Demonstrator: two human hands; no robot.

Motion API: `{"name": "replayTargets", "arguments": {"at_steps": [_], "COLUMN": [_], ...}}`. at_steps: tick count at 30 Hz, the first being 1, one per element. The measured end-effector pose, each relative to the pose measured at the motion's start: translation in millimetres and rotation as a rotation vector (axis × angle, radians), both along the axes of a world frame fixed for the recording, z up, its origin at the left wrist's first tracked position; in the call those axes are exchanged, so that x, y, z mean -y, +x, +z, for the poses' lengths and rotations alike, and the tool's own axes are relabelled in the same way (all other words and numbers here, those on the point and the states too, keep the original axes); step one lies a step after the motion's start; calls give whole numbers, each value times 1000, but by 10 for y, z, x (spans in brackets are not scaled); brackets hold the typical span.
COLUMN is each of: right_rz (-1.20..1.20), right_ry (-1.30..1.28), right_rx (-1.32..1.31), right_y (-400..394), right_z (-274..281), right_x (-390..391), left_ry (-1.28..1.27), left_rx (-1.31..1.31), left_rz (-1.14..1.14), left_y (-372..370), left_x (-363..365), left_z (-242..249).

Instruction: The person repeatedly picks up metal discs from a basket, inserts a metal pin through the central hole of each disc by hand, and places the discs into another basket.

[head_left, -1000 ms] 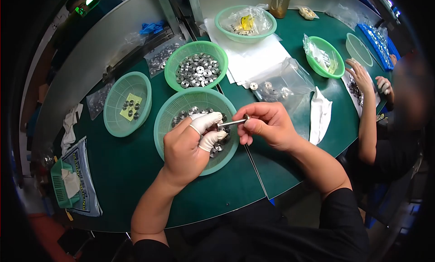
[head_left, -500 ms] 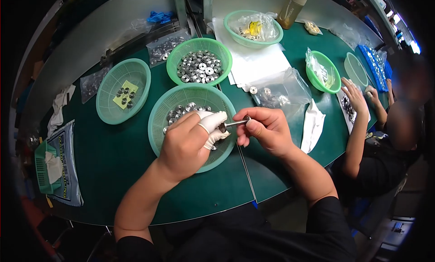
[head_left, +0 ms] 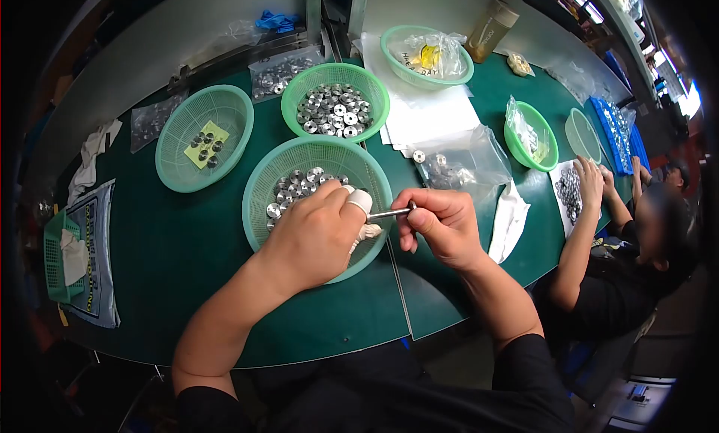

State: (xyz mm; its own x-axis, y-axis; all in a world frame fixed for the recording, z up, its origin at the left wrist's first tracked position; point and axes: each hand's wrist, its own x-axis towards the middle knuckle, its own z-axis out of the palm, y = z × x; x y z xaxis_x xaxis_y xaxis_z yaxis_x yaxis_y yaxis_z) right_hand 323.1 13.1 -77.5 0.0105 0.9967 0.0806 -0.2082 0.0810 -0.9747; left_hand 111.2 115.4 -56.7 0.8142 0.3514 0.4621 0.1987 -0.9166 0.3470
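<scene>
"Pinched firmly between the bare thumb and forefinger of the right hand [head_left: 446, 223] is a slim, shiny metal rod [head_left: 388, 213] with a dark round end."

"And the left hand [head_left: 314, 231]?"

"Its fingers curl in at the rod's other end, with white caps [head_left: 360, 200] on some of them. The hand itself hides whatever it holds, so I cannot tell how far it is closed."

"What are they over?"

"A round, pale green mesh basket [head_left: 253, 197] of silvery metal discs [head_left: 305, 181], on a dark green tabletop [head_left: 172, 283]."

"Further back?"

"To the right, a white cloth [head_left: 510, 223] lies against a clear plastic bag [head_left: 483, 154] of metal parts. To the left, a pale green oval basket [head_left: 171, 144] holds a yellow paper slip [head_left: 219, 132] with several discs on it. Just behind the first basket, a brighter green round basket [head_left: 383, 107] is heaped with discs."

"And farthest?"

"White paper sheets [head_left: 419, 111], then a pale green basket [head_left: 391, 64] holding crumpled clear plastic, beside a brown bottle [head_left: 490, 32]. Off to the right, a co-worker's hand [head_left: 589, 180] is beside small dark parts [head_left: 568, 193]."
</scene>
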Motion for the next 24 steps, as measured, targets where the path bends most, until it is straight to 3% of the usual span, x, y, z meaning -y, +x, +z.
{"name": "replayTargets", "arguments": {"at_steps": [6, 12, 15, 24], "right_rz": [-65, -37, 21, 170], "right_ry": [385, -10, -72, -152], "right_rx": [497, 28, -19, -56], "right_y": [6, -74, -15, -43], "right_z": [36, -6, 1, 43], "right_x": [-15, -3, -3, 5], "left_ry": [-398, -114, 53, 126], "left_rx": [46, 77, 74, 117], "left_rz": [-122, -54, -15, -46], "left_y": [-11, 1, -18, 6], "left_x": [-56, -6, 10, 18], "left_z": [-2, 116, 90, 96]}}
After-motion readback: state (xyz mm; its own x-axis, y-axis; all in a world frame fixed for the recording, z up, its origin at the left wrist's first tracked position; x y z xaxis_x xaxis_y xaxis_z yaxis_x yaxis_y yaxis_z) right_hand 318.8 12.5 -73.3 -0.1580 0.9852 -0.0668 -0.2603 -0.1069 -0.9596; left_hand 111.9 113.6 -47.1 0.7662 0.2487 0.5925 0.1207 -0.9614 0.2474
